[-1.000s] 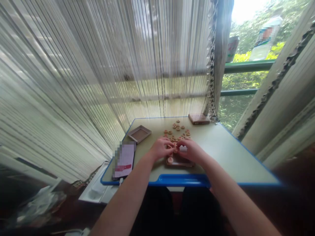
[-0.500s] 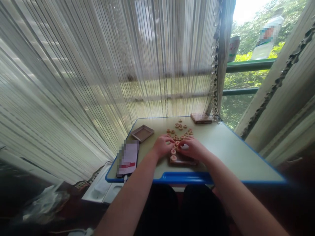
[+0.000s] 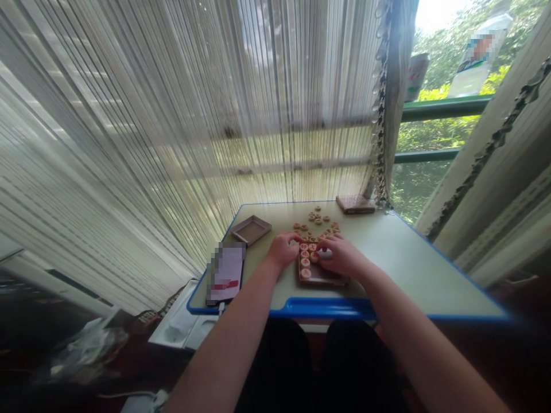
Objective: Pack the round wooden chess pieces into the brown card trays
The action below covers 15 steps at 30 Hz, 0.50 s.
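Note:
A small brown tray [image 3: 316,276] lies near the front of a beige table with a blue rim [image 3: 321,310]. Several round wooden game pieces with red marks [image 3: 305,263] sit in a column in the tray's left part. My left hand [image 3: 282,250] rests curled at the tray's left edge, fingertips by the top pieces. Over the tray's right part my right hand [image 3: 342,256] is curled, fingers pinched at a piece near the middle. Several loose wooden pieces [image 3: 317,221] lie scattered on the table just beyond both hands.
An empty brown box lid [image 3: 251,229] sits at the left rear, a closed brown box [image 3: 355,203] at the far right corner. A phone [image 3: 226,272] lies at the table's left front. String curtains [image 3: 172,115] hang behind; a window with green rails [image 3: 443,106] is right.
More pieces now stand in the tray's left column. Both hands have shifted slightly away from me along the tray; the camera has tipped a little.

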Motion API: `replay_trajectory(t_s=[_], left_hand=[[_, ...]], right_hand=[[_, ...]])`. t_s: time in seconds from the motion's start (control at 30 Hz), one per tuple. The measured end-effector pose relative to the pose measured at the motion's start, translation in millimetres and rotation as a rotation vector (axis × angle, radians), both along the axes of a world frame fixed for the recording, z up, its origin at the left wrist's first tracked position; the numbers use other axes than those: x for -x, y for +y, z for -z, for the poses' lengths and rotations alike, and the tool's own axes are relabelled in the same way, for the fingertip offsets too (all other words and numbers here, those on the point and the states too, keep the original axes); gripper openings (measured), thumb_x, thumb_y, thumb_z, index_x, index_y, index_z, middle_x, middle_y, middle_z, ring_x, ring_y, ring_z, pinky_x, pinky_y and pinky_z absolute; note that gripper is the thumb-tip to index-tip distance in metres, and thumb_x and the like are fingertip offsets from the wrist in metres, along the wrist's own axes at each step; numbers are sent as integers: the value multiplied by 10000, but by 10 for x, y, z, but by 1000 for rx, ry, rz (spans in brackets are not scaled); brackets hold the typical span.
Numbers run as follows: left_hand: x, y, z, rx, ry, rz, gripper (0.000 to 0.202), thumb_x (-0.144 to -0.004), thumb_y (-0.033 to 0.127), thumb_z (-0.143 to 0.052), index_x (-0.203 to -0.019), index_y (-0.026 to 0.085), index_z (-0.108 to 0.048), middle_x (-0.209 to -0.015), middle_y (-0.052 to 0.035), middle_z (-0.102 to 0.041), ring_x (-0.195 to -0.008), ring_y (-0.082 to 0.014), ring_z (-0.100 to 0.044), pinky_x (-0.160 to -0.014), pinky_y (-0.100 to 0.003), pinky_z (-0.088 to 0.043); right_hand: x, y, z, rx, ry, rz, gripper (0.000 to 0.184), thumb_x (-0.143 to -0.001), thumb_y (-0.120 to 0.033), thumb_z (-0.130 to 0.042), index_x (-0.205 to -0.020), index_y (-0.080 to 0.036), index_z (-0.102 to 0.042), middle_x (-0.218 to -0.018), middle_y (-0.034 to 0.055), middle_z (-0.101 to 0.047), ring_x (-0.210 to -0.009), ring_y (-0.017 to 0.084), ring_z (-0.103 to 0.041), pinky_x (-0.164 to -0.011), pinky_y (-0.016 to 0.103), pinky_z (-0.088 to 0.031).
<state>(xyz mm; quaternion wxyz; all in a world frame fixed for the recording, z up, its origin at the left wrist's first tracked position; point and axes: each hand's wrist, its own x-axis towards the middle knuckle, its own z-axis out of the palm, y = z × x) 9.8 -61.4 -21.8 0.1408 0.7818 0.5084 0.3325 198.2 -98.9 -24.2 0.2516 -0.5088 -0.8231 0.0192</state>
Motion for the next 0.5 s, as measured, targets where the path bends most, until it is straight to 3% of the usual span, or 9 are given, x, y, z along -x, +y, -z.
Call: replay_trajectory(t_s=[0.5], left_hand=[[6, 66, 82, 7, -31, -14, 317, -676, 89, -418, -824, 161, -690, -890, -42, -685, -883, -166, -599, -852, -262, -440]], right_hand=[[-6, 57, 26, -8, 9, -6, 215, -620, -186, -593, -827, -214, -639, -832, 30, -620, -817, 195, -456, -745, 292, -368]])
